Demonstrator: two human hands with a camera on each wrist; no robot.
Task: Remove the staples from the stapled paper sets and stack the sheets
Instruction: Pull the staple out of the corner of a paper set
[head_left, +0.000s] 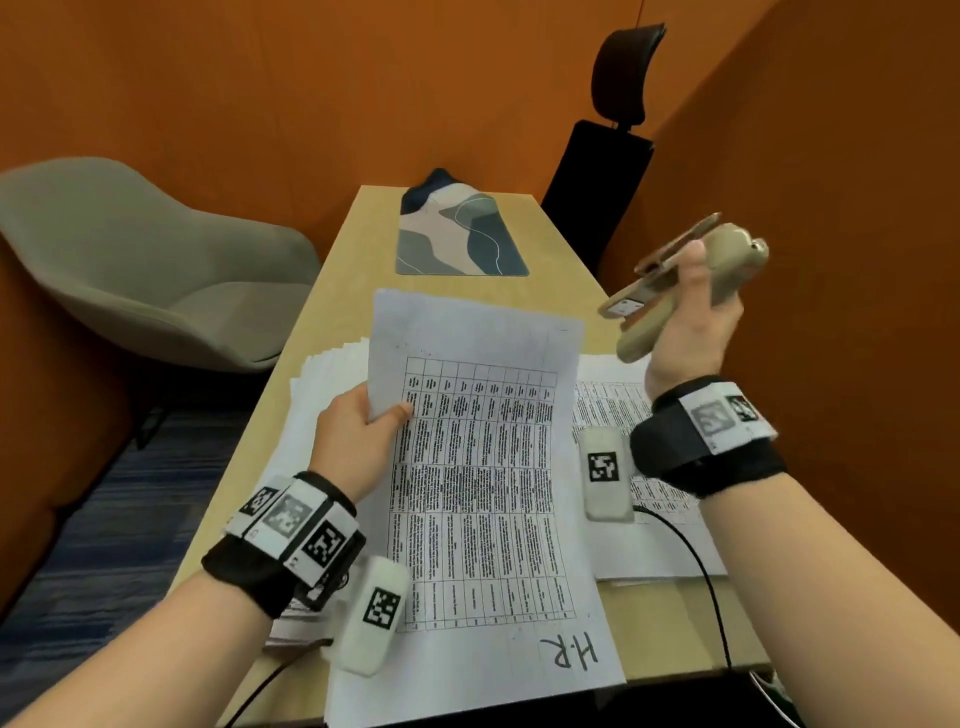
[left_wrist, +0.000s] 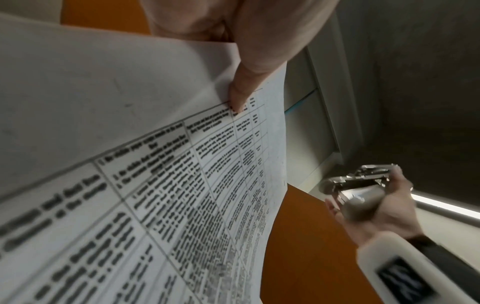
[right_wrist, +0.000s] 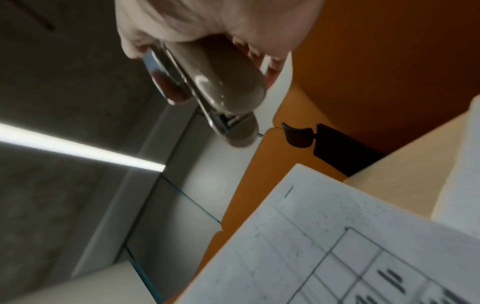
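A grey shell chair (head_left: 150, 270) stood at the far left, beside the wooden table (head_left: 332, 291). On the table's left part lay a stack of white sheets (head_left: 322, 374), mostly covered by the raised paper and the left forearm, so its depth could not be judged. The left hand (head_left: 353, 436) pinched the left edge of a printed sheet (head_left: 483, 467), thumb on top and the other fingers hidden underneath; whether it was one sheet or several could not be told. The sheet was lifted off the table and ran out of frame at the bottom. Its table of text was too blurred to read; only the handwritten "H.R" near the bottom corner was legible. A patterned mat (head_left: 457, 234) lay farther back on the table. To the right, more printed papers (head_left: 613, 410) lay flat, partly hidden by the right wrist and its marker block. The right hand (head_left: 691, 332) was raised above them, fingers curled round a beige stapler (head_left: 685, 286) with metal parts, apart from the sheet. In the right wrist view its front end was blurred. A black office chair (head_left: 602, 182) stood behind.
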